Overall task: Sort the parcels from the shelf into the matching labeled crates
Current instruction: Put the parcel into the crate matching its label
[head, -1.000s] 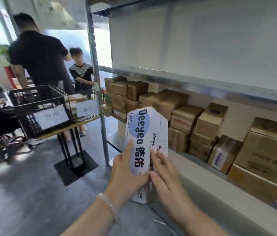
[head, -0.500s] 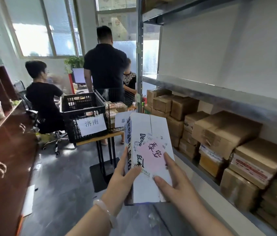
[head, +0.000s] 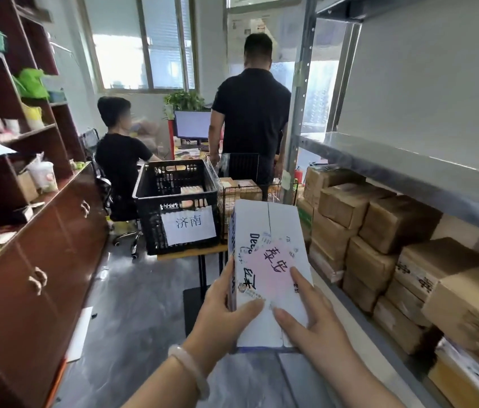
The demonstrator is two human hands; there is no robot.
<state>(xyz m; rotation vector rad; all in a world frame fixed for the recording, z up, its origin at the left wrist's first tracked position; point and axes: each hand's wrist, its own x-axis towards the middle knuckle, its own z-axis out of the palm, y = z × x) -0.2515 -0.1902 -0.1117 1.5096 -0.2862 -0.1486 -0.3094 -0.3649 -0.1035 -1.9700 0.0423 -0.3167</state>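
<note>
I hold a white parcel (head: 267, 248) with blue print and a pink handwritten label, its labelled face turned up. My left hand (head: 226, 316) grips its left edge, thumb on top. My right hand (head: 311, 319) holds the lower right, with fingers and thumb on the top face. Ahead on a small table stands a black crate (head: 150, 198) with a white paper label. Right of it is a wire crate (head: 250, 192) with brown parcels inside, its label hidden behind my parcel. Several brown parcels (head: 379, 231) fill the metal shelf (head: 409, 160) on the right.
A person in black (head: 250, 113) stands behind the crates, back to me. Another person (head: 120, 145) sits at a desk with a monitor (head: 192, 125). A dark wooden cabinet (head: 26, 275) lines the left. Grey floor (head: 132, 304) runs between cabinet and shelf.
My view has swung left from the shelf toward the crates. The parcel turned from its printed side to the pink label facing up, and the crates are now closer.
</note>
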